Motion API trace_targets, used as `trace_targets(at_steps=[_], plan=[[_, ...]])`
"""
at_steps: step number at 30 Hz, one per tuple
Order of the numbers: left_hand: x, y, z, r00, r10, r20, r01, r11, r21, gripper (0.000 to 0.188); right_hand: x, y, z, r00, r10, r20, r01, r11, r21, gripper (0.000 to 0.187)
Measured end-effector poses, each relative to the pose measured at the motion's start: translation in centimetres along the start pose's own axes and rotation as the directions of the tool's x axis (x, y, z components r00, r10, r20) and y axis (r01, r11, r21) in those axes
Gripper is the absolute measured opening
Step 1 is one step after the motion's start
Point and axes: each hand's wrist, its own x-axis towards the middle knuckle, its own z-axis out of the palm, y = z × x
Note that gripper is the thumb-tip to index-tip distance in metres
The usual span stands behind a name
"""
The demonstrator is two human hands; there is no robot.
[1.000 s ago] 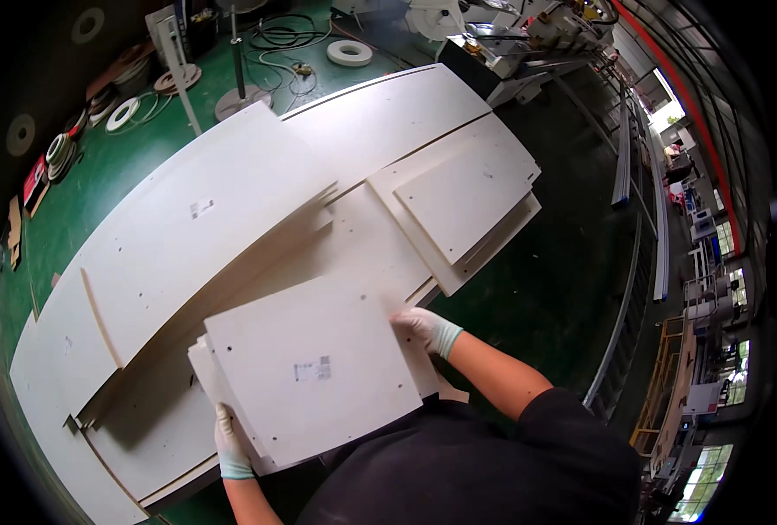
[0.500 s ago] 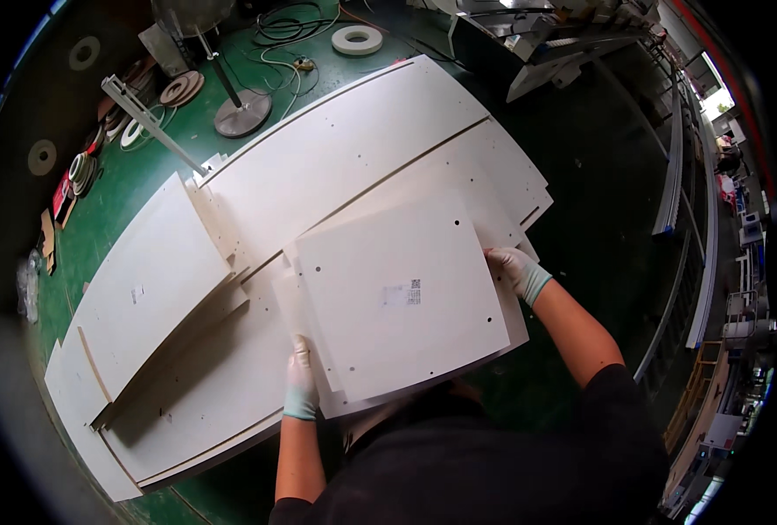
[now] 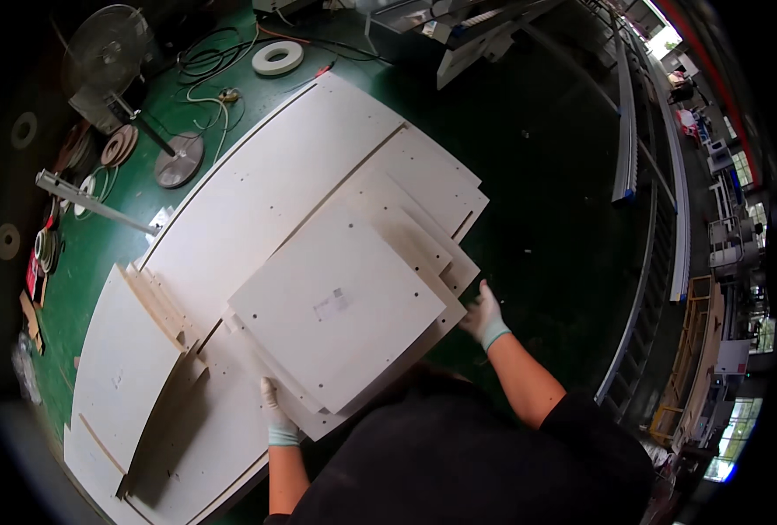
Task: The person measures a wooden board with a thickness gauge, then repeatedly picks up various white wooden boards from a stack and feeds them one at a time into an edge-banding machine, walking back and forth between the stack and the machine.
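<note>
A white square panel (image 3: 336, 306) with dark holes near its edges and a printed label lies on a stack of other white panels (image 3: 297, 418), whose edges jut out unevenly. My left hand (image 3: 276, 418), in a pale glove with a teal cuff, is beside the stack's left corner. It points upward with its visible fingers straight; some fingers are hidden. Off the stack's right edge is my gloved right hand (image 3: 485, 318), fingers stretched and apart, holding nothing. Beneath everything lies a large white board (image 3: 257, 210) with a curved outer edge and narrow slots.
A curved white panel (image 3: 126, 376) rests raised at the left of the large board. Beyond stand a pedestal fan (image 3: 178, 160) and an upright metal bar (image 3: 91, 203). Cables, a white roll (image 3: 277, 59) and several band coils lie on the green floor. Metal rails (image 3: 638, 289) run along the right.
The top panel has turned and now sits over the stack. My right hand has come off its right edge and opened. The whole view has shifted and rotated.
</note>
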Motion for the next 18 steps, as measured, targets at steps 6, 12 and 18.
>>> trace_targets(at_steps=[6,12,18], plan=[[-0.3,-0.1,3.4,0.997,0.048,-0.055,-0.050,0.998,-0.041,0.074,8.5,0.3,-0.2,0.878,-0.175,0.446,0.185,0.983,0.023,0.083],[1.3,-2.7,8.6,0.998,0.025,-0.052,-0.029,0.997,-0.067,0.080,9.3,-6.5,2.2,0.890,-0.081,0.449,0.075,0.997,0.031,0.077],[3.2,-6.4,16.8,0.979,0.140,-0.148,-0.155,0.983,-0.098,0.075,12.1,-14.9,5.1,0.904,-0.004,0.427,0.038,0.997,-0.071,0.067]])
